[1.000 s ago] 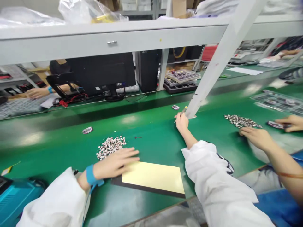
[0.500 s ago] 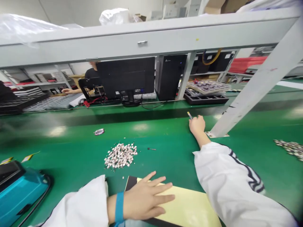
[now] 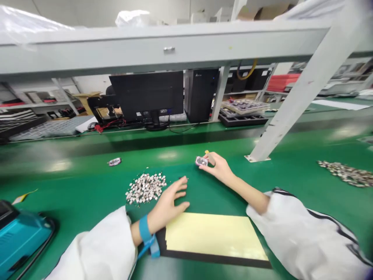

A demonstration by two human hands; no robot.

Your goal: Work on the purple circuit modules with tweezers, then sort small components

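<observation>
Small oval part (image 3: 201, 161) now pinched in right hand (image 3: 219, 169), left hand (image 3: 169, 202) open, moved toward chips (image 3: 145, 188)

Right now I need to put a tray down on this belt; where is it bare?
Bare green lies between the teal case and the chip pile, and right of the white post up to the far pile. Crowded: around the yellow sheet, where both hands work.
</observation>
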